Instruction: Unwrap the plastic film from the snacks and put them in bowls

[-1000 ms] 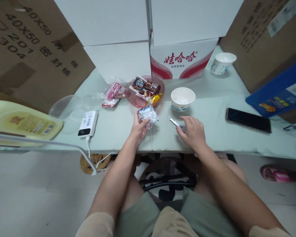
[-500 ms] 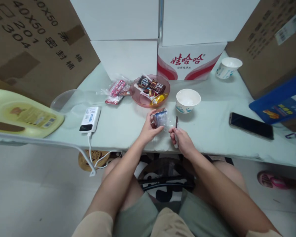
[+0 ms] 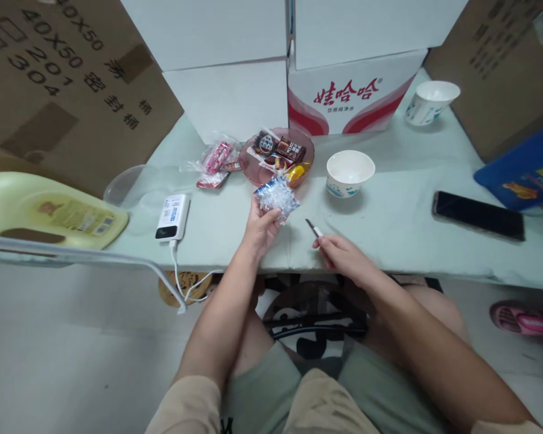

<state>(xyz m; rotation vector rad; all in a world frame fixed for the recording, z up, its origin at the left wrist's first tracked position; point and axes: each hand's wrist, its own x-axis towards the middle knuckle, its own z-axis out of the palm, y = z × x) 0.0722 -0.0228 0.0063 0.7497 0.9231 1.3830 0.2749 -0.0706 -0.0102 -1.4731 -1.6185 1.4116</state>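
My left hand [image 3: 261,230] is closed on a clear plastic packet [image 3: 278,198] with blue print, held just in front of the pink plate [image 3: 248,173]. What the packet contains I cannot make out. In my right hand [image 3: 339,252] is a small knife [image 3: 315,228] with a white handle, its dark blade pointing up and left, apart from the packet. Wrapped snacks [image 3: 286,150] lie on the plate, among them a yellow one [image 3: 297,172]. A white paper bowl [image 3: 350,172] stands right of the plate.
Pink and red packets [image 3: 216,160] lie left of the plate. A power bank [image 3: 174,214] with a white cable, a clear lid [image 3: 136,187] and a yellow jug [image 3: 67,211] are at the left. A phone [image 3: 478,216], another paper bowl [image 3: 431,102] and a blue package [image 3: 525,172] stand right. White boxes [image 3: 226,99] back the table.
My left hand has moved the packet left and up towards the plate, away from the knife. The knife has tilted leftward. The whole view has shifted slightly.
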